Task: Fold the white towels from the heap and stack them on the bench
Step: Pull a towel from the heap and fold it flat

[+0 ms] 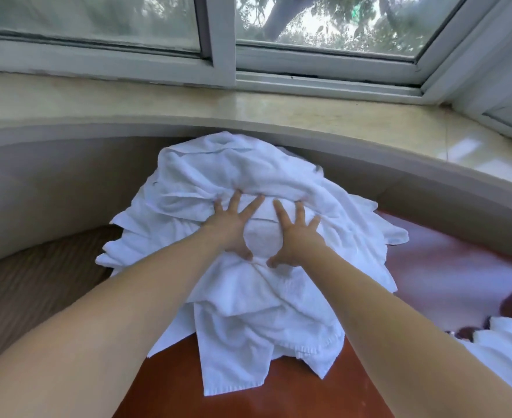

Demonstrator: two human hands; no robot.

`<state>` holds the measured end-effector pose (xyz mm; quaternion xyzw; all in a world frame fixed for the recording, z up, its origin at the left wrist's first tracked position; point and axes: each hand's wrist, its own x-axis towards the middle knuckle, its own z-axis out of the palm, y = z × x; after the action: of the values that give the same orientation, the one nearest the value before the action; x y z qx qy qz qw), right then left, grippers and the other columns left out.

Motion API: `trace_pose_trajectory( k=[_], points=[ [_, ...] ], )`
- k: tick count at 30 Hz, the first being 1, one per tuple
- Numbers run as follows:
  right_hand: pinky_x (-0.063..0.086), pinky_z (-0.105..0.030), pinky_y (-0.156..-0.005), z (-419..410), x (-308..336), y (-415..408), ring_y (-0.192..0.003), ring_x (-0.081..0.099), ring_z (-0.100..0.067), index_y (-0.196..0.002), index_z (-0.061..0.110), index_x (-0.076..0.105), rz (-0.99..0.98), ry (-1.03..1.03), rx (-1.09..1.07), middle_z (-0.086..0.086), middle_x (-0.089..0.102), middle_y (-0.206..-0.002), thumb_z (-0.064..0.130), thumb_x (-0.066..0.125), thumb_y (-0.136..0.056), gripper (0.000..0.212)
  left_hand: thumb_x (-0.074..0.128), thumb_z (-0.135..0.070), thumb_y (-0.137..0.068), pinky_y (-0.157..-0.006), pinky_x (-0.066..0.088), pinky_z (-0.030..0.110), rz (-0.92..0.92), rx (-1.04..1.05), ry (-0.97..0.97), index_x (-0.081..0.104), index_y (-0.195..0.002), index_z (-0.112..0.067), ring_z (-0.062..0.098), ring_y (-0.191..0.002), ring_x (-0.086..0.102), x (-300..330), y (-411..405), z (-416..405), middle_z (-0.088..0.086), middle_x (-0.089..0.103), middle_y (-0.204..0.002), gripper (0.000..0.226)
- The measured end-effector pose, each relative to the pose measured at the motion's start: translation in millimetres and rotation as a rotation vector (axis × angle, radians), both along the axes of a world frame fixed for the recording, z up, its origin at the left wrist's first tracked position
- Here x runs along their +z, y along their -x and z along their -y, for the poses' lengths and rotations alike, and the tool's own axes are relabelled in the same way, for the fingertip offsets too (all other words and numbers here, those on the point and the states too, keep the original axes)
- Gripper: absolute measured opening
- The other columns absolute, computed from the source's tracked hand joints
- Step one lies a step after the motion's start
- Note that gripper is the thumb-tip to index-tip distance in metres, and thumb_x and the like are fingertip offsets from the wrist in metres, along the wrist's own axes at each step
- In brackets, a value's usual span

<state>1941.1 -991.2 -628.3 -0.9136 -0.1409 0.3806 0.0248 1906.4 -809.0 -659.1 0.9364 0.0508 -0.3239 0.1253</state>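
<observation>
Below the curved stone window ledge (278, 116), a heap of white towels (248, 182) sits piled on the reddish-brown worktop (170, 387), its back edge against the wall under the ledge and loose corners trailing toward the near side. Both hands lie on top of the heap, close together: the left hand (233, 227) and the right hand (297, 233) each have their fingers spread wide and flat on the cloth, thumbs angled inward toward one another, pinching nothing. More white towelling (508, 342) shows at the right edge of the worktop; whether it is folded I cannot tell. Judging by the tangled pile, the step in hand seems to be picking one towel out of it, with no folding begun on this one. The next move likely calls for closing the fingers on a single layer and lifting it free without dragging its neighbours along.
</observation>
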Motion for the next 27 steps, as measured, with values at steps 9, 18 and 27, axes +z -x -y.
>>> trace_pose_trajectory(
  k=[9, 18, 27],
  points=[
    [0.050, -0.056, -0.098, -5.7, -19.3, 12.7, -0.146, 0.009, -0.053, -0.153, 0.046, 0.008, 0.225, -0.076, -0.078, -0.001, 0.005, -0.155, 0.032, 0.072, -0.084, 0.095, 0.081, -0.049, -0.072, -0.098, 0.047, 0.051, 0.094, 0.026, 0.005, -0.007, -0.152, -0.054, 0.052, -0.136, 0.027, -14.9, 1.2, 3.6, 0.003, 0.010, -0.156, 0.119],
    [0.043, -0.037, -0.069, 2.5, -2.9, 41.4, -0.114, 0.048, -0.039, -0.140, 0.030, 0.039, 0.401, -0.206, -0.065, -0.006, 0.037, -0.129, 0.008, 0.055, -0.092, 0.055, 0.057, -0.024, -0.094, -0.070, 0.042, 0.038, 0.345, 0.098, 0.048, 0.035, -0.150, -0.044, 0.034, -0.107, 0.047, 7.5, 36.6, 18.1, 0.005, 0.038, -0.135, 0.063],
    [0.039, -0.033, -0.055, 31.4, 56.4, 67.1, -0.075, 0.051, -0.030, -0.131, 0.027, 0.043, 0.418, -0.287, -0.029, -0.006, 0.037, -0.111, 0.002, 0.054, -0.084, 0.054, 0.060, -0.025, -0.093, -0.078, 0.044, 0.038, 0.379, 0.142, 0.124, 0.037, -0.147, -0.042, 0.034, -0.109, 0.047, 67.9, 71.1, 41.7, 0.004, 0.038, -0.133, 0.061]
  ],
)
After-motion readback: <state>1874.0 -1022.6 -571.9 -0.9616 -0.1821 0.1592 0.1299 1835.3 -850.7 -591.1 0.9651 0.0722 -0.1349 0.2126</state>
